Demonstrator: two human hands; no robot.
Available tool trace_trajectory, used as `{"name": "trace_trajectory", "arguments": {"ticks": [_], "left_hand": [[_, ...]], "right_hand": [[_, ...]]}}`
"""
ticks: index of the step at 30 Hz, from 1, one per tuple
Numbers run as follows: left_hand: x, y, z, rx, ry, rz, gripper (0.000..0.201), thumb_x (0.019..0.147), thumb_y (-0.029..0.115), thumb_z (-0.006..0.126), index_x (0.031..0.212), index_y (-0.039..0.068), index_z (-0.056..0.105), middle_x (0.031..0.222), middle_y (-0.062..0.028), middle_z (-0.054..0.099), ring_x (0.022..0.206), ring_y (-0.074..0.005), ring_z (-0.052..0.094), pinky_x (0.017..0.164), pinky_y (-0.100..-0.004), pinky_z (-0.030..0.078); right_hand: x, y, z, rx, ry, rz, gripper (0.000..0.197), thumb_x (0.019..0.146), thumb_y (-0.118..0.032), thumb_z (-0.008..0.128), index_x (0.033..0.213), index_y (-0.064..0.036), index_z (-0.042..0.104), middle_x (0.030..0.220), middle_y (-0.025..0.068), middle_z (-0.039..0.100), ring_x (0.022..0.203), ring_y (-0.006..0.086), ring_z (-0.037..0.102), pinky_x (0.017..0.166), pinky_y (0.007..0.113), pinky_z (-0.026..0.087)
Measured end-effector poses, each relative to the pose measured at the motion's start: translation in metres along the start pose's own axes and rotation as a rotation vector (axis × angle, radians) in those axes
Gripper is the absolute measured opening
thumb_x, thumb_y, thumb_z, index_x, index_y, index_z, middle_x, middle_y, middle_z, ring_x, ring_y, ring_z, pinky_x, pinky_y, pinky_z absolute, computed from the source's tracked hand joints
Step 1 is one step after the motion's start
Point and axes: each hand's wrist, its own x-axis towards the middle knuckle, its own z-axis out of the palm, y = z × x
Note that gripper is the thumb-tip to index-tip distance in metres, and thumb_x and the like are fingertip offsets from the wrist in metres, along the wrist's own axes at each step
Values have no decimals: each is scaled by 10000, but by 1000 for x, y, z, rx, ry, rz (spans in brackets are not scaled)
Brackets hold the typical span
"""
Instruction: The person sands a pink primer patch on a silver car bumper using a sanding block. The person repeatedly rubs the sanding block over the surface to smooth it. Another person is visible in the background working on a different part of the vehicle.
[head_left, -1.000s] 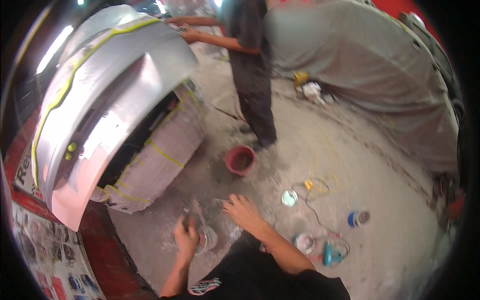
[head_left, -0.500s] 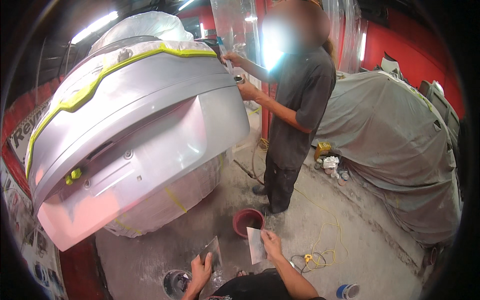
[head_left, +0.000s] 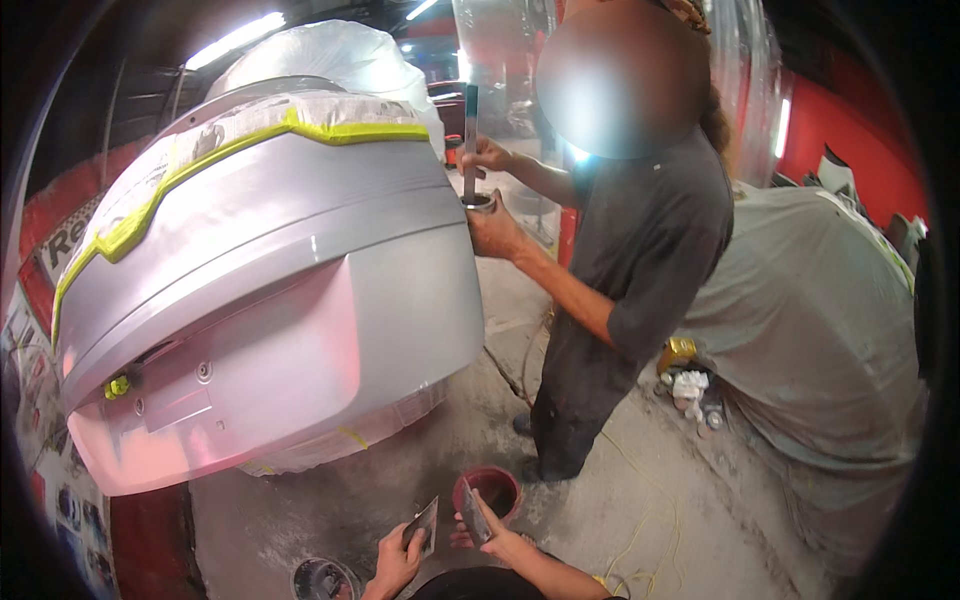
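My left hand [head_left: 397, 562] grips a thin, flat rectangular plate [head_left: 427, 528] between thumb and fingers; whether it is a spreader or a stiff sheet I cannot tell. My right hand [head_left: 497, 537] holds a similar dark flat plate [head_left: 474, 514], turned nearly edge-on. Both plates are up in front of my body, a short gap between them. Just beyond the right plate stands a maroon bucket [head_left: 518, 492] with dark contents. Ahead on the left is a car's silver-grey tailgate [head_left: 400, 265] with pink patches, touched by neither hand.
A co-worker [head_left: 640, 270] in dark clothes stands beyond the bucket, holding a stick [head_left: 470, 150] over a small cup [head_left: 478, 202]. Yellow-green tape [head_left: 210, 165] edges the plastic-covered car. A dark bucket [head_left: 298, 580] sits at lower left. A grey-draped vehicle [head_left: 790, 320] fills the right; yellow cord [head_left: 676, 530] crosses the floor.
My right hand has moved left toward the left hand, its plate turning from face-on to nearly edge-on. The co-worker's stick now stands upright over the cup. The view has shifted.
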Motion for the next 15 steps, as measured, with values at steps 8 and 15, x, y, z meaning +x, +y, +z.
{"name": "trace_trajectory", "arguments": {"ticks": [8,15], "left_hand": [[35,58,53,139,-40,-154,329,966,129,623,1263,-11,642,1148,-267,688,1087,-416,668,931,-437,521],[36,48,88,292,3,26,264,974,99,603,1208,-12,656,1106,-281,679,1051,-464,650,891,-452,528]], "right_hand": [[20,-72,15,-177,-62,45,765,852,-811,534,1275,-174,512,821,80,591,837,373,704,804,630,566],[52,-84,54,-130,-100,53,886,885,-787,515,1486,-151,377,845,105,559,861,381,709,638,521,567]]}}
